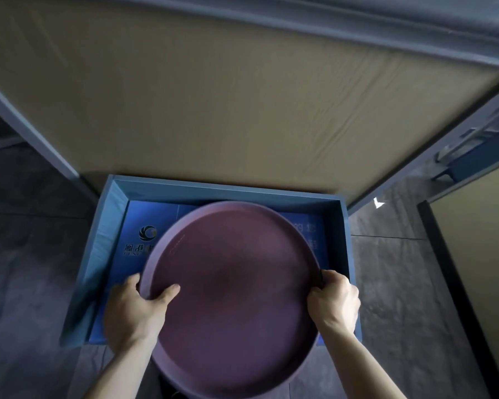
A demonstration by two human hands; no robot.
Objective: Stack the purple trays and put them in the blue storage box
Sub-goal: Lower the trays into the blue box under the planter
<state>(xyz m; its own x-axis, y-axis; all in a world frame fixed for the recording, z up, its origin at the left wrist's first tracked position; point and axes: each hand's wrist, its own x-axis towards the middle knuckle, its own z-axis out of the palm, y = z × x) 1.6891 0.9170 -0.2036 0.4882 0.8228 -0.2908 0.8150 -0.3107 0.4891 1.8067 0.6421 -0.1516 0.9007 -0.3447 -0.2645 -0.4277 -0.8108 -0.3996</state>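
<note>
Head view, nearest first: two bare forearms coming up from the bottom edge, well apart, one to each side of the round purple tray [236, 289]. Left hand [133, 309] clasped on the left rim, thumb lying inside on the tray floor, fingers [131, 280] curled over the outside of the wall. Right hand [336, 300] clenched on the right rim, knuckles up, thumb not clearly seen. Probably gripped at opposite sides so that the wide, shallow piece stays level and does not swing while being carried.

Whether one tray or a stack of several, cannot tell; only one rim clearly shown, and the edge a little blurred.

Held above the blue storage box [344, 226], not yet resting inside as far as can be judged: near edge of the tray reaching past the near wall of the box toward the person, far edge over the box floor. Printed blue bottom with a round logo [148, 232] visible at the left, uncovered. Box set open on dark floor tiles [392, 283], likely for easy lowering from above.

Beyond, a large tan panel [228, 96] in a grey frame, just behind the far wall of the box.

Judged step: bringing the tray forward and down, centred between the walls.
</note>
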